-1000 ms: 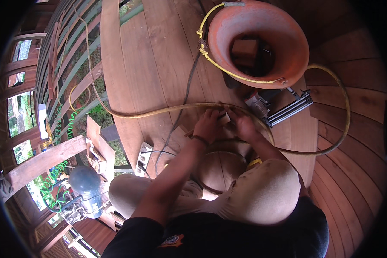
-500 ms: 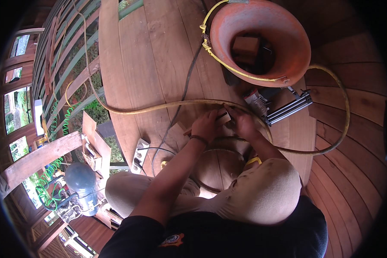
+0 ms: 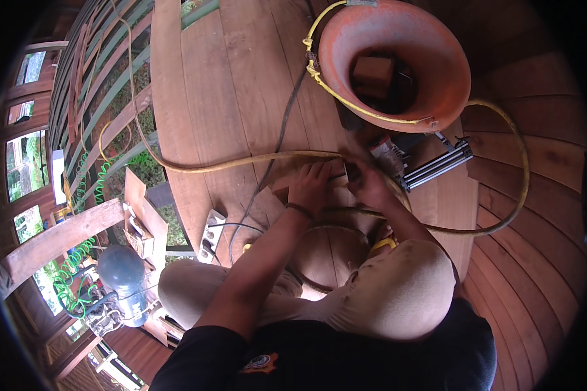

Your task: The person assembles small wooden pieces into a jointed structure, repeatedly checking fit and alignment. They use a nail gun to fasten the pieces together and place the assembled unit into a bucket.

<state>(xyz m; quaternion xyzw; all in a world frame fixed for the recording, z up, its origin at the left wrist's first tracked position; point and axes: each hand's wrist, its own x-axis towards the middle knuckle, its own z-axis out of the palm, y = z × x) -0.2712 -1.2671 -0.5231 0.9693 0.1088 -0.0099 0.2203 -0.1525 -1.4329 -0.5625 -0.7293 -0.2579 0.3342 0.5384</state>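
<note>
My left hand [image 3: 311,187] lies over a small piece of wood [image 3: 340,180] on the plank floor, its fingers bent across the top and gripping it. One end of the wood shows pale to the right of the fingers; the rest is partly under the hand. Close by on the right, my right hand [image 3: 372,188] is closed with its fingertips near that pale end. Whatever it holds is hidden. A yellowish hose [image 3: 254,159] runs just beyond both hands and loops round beside my right forearm.
An orange bucket [image 3: 447,58] with wood scraps inside stands far right, beside a nail gun [image 3: 437,166]. A white power strip [image 3: 211,234] lies left, with a dark cable [image 3: 282,133] across the planks [image 3: 209,98]. Open slats and an air compressor [image 3: 124,280] are at the left.
My left hand's fingers have shifted slightly and more of the wood shows around them. My right hand has moved a little away from the left, opening a small gap at the wood's end.
</note>
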